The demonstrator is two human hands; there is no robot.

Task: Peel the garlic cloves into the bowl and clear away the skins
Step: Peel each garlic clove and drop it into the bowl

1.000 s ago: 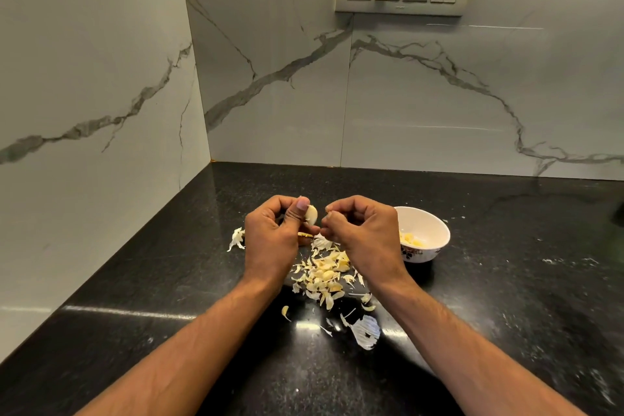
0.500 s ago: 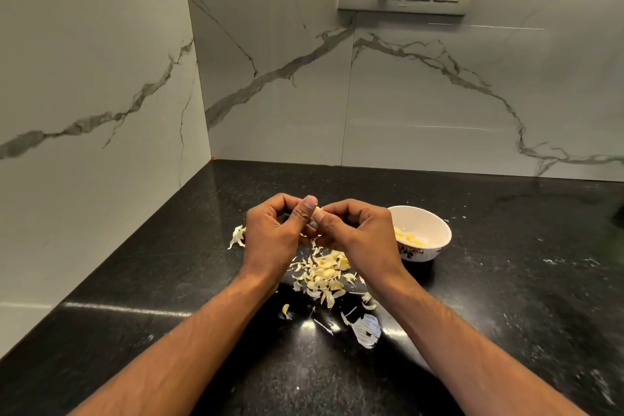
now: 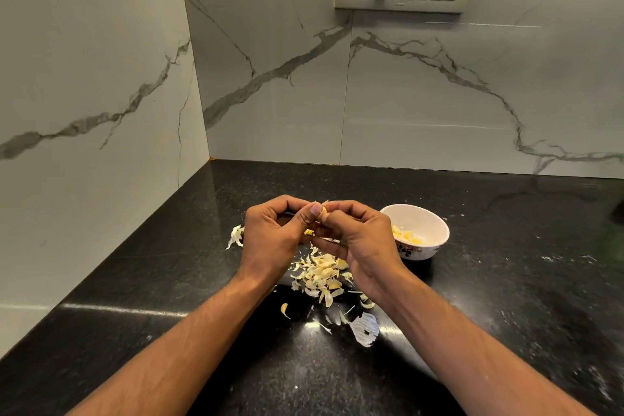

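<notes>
Garlic clove point(image 3: 323, 212) pinched betw. both hands, bowl point(image 3: 426, 226) nearby

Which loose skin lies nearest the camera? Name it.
The big white skin, striped with dark marks, lies on the counter nearest the camera. The pile of skins and the skin left of the left hand lie farther back.

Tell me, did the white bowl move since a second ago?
No. The white bowl sits in the same spot on the black counter, right of the skin pile.
</notes>
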